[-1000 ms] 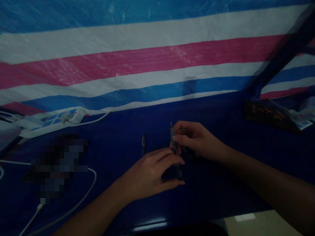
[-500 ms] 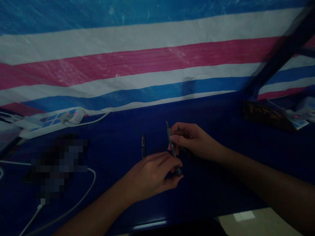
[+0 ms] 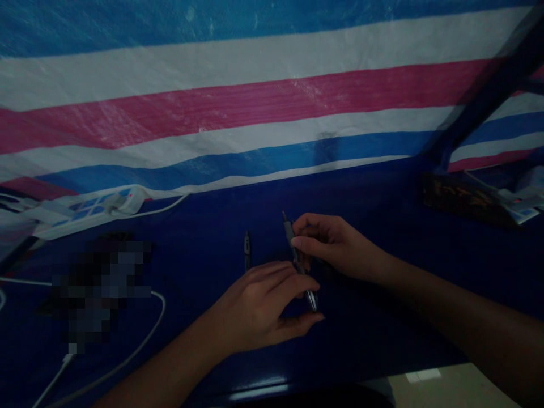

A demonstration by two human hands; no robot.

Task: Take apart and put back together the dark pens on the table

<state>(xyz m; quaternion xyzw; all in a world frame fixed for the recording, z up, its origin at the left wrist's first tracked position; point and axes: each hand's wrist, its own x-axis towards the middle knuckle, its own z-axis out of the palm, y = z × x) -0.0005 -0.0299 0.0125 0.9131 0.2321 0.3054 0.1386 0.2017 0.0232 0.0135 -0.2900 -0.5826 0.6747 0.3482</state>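
A dark pen [image 3: 289, 231] with a grey grip slants between my two hands, its tip pointing away from me. My right hand [image 3: 325, 241] pinches it near the tip end with thumb and fingers. Around its rear part lies my left hand [image 3: 272, 303], index finger over the barrel and thumb beside the near end; the other fingers are partly hidden. A second dark pen [image 3: 247, 249] lies on the blue table just beyond my left hand, its lower end covered by that hand.
A white power strip [image 3: 97, 207] with plugs and cables stands at the back left. Before it lies a blurred-out dark object [image 3: 106, 289] with a white cable [image 3: 164, 309]. A dark block [image 3: 467, 198] sits at the back right. A striped sheet [image 3: 255, 107] hangs behind the table.
The pen's tip has shifted slightly left and its near end slightly right and closer to me. My left thumb has moved away from the index finger, exposing more of the pen's end.
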